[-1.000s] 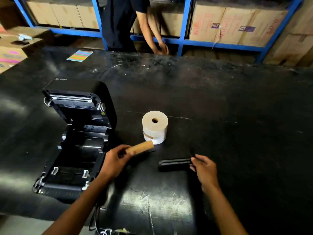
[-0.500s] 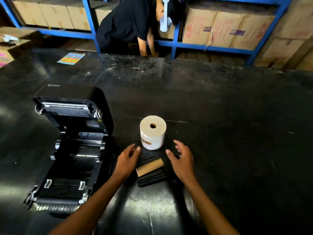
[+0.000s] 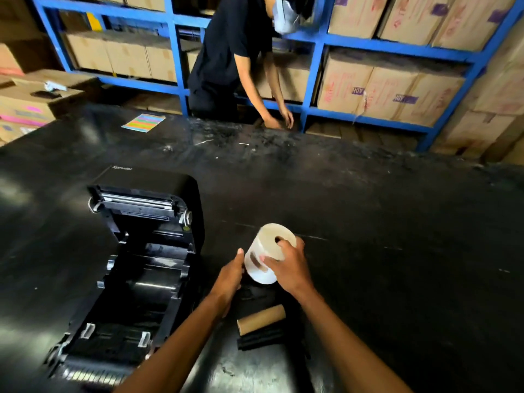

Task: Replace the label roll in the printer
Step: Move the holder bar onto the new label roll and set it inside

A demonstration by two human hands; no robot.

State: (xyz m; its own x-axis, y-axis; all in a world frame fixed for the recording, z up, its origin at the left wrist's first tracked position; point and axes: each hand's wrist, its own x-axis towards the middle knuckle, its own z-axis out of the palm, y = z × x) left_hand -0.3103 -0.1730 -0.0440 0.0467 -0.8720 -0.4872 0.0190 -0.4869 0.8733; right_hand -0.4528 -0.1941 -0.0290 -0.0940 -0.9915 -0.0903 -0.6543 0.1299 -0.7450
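Note:
A black label printer [image 3: 133,268] stands at the left with its lid swung up and its roll bay empty. Right of it, a full white label roll [image 3: 268,245] is tilted above the black table [image 3: 382,236]. My right hand [image 3: 289,268] grips the roll over its top and side, a finger at the core hole. My left hand [image 3: 229,275] touches the roll's left side. Nearer to me lie an empty brown cardboard core [image 3: 261,319] and, just below it, a black spindle [image 3: 261,338].
A person in black [image 3: 226,58] bends over at the far edge of the table, reaching down. Blue shelving [image 3: 368,42] with cardboard boxes runs along the back. A striped coloured sheet [image 3: 143,122] lies far left; more boxes [image 3: 25,106] stand at the left.
My hands put down the cardboard core and the black spindle, then reached forward. Both now hold the white roll, which has been tipped off the table.

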